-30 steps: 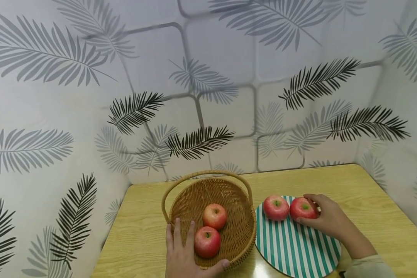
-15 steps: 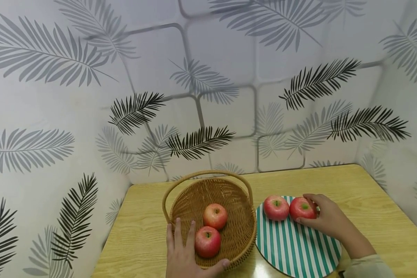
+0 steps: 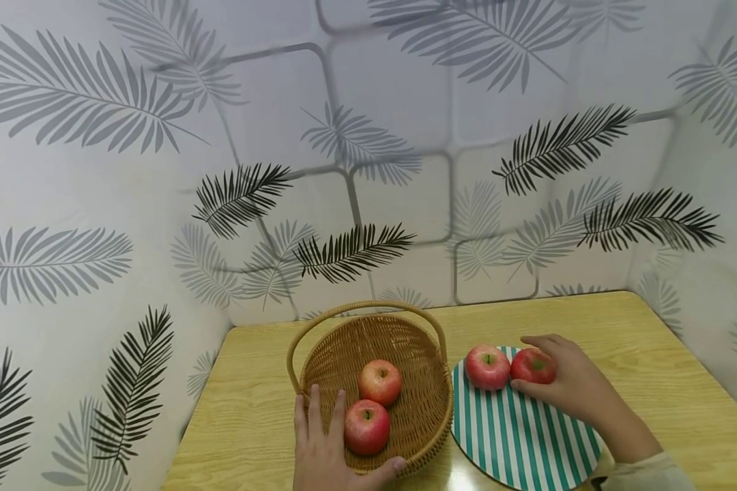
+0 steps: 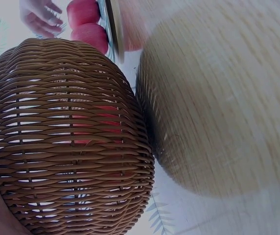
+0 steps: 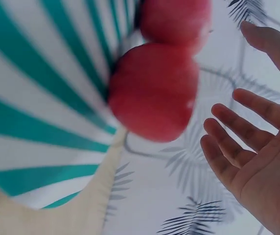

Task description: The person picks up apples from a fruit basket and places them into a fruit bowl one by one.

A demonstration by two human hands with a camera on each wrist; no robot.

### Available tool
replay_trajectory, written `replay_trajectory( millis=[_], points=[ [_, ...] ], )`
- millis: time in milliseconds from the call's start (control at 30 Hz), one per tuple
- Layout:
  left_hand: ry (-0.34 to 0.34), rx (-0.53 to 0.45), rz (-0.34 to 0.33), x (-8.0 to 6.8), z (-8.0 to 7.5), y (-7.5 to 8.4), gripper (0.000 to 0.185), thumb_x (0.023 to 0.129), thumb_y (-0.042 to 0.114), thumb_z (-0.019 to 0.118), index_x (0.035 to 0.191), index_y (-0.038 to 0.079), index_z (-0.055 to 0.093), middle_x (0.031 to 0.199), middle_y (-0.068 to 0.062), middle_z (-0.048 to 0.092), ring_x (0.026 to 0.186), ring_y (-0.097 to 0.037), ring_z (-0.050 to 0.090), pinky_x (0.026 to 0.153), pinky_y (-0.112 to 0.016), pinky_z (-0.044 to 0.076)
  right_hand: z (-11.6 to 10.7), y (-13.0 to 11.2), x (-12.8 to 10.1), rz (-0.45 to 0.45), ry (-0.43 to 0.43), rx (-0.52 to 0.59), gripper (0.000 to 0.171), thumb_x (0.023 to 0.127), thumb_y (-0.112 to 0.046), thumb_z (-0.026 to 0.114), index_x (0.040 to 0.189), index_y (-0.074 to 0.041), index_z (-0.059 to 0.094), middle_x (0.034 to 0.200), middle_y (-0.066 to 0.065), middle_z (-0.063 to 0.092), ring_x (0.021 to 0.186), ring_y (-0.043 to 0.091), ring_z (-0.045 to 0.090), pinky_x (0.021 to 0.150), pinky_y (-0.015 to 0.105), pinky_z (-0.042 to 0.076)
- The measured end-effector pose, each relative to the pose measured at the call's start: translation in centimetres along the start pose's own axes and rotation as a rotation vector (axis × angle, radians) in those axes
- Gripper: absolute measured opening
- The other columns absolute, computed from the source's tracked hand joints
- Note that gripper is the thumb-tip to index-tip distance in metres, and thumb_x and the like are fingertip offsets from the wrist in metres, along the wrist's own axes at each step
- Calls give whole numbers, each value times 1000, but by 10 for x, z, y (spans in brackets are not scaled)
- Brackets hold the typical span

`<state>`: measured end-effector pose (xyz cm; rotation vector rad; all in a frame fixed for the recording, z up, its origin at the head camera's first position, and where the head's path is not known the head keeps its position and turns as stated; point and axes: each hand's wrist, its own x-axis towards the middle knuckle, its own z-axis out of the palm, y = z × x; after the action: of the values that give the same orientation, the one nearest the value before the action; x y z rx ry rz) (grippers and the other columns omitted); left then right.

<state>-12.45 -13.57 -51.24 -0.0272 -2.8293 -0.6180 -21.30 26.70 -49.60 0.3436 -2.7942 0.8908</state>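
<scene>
Apple (image 3: 533,365) on the striped plate (image 3: 516,436), at its far edge, touching a second apple (image 3: 487,367) on its left. Right hand (image 3: 568,382) just beside it, fingers (image 5: 238,142) spread and loose, not gripping; thumb contact unclear. Best kept clear of the fruit, to avoid rolling it off the rim. Left hand (image 3: 325,447) lying flat against the basket (image 3: 430,409), fingers straight, steadying it with two apples (image 3: 371,409) inside.

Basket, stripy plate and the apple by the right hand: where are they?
basket (image 3: 432,402), head view, on its woven right wall.
stripy plate (image 3: 522,443), head view, on its bare striped middle.
apple (image 3: 531,366), head view, on its red top beside the right hand (image 3: 574,382).
</scene>
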Motion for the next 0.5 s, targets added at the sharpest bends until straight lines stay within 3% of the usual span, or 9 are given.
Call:
replay_trajectory(
  millis=[367,500],
  points=[
    [-10,-17,-5,0,1,0,134,60,96,73,162,14,45,176,-25,19,161,-55,11,117,-75,35,-1,-42,-2,-136,66,100,72,83,-50,91,140,-15,67,138,11,67,128,40,61,98,70,53],
    [9,-15,11,0,2,-2,134,60,96,73,162,14,46,175,-26,20,160,-56,13,116,-75,35,1,-54,-3,-159,53,120,71,82,-52,90,141,-20,66,137,3,67,127,33,64,94,57,61]
  ],
)
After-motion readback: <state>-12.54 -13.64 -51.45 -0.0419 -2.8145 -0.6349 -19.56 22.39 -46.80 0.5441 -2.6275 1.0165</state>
